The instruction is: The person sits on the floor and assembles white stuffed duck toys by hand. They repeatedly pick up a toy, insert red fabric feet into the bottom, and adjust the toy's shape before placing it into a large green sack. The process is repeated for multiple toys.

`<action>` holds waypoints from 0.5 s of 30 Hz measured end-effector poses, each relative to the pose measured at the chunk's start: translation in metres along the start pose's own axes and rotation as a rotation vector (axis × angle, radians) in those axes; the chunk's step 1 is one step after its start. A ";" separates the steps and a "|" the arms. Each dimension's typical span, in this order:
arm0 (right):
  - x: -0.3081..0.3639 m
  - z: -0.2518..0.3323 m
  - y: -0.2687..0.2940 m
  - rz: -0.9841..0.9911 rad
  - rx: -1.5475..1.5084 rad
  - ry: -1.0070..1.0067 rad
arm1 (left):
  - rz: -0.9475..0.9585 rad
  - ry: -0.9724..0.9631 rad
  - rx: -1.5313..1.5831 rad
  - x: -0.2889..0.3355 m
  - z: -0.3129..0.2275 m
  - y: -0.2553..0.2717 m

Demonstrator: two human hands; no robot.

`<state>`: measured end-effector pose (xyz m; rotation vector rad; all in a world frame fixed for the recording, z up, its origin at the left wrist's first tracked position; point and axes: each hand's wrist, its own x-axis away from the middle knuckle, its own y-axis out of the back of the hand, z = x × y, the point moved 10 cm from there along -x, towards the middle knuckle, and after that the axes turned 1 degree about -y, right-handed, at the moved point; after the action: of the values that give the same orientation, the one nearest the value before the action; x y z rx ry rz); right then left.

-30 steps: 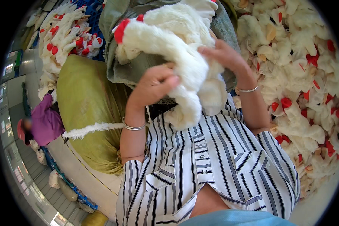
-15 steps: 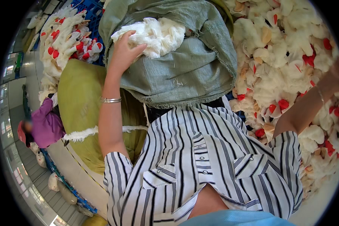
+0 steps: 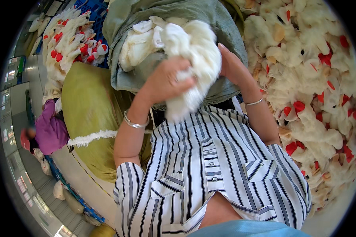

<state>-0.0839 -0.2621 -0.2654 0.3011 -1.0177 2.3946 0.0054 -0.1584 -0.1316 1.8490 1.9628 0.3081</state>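
A fluffy white plush piece [image 3: 197,51], shaped like a limp toy skin, hangs in front of my chest over the mouth of a grey-green woven sack [image 3: 229,27]. My left hand [image 3: 170,77] is closed on its lower left side, slightly blurred. Along the piece's right edge my right hand [image 3: 235,67] is raised, its visible fingers stretched out against the fur; the other fingers are hidden behind it. Inside the sack lie more white plush pieces [image 3: 136,47].
Heaped plush pieces with red parts [image 3: 304,87] fill the right side. A full olive sack [image 3: 87,106] stands at left, with a furry white strip [image 3: 93,138] across it. Another plush pile [image 3: 67,43] lies far left, near a person in purple [image 3: 49,130].
My right hand has come in from the pile at right to the sack. My left hand has moved right and nearer my chest, now gripping a plush piece. More of the sack's contents show.
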 end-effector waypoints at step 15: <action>0.039 0.032 0.010 -0.271 0.321 0.222 | 0.030 0.611 0.330 0.068 0.076 -0.033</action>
<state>-0.1217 -0.2763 -0.2342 0.2596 -0.4600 2.2725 0.0088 -0.1039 -0.2236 2.1744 2.5106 0.6564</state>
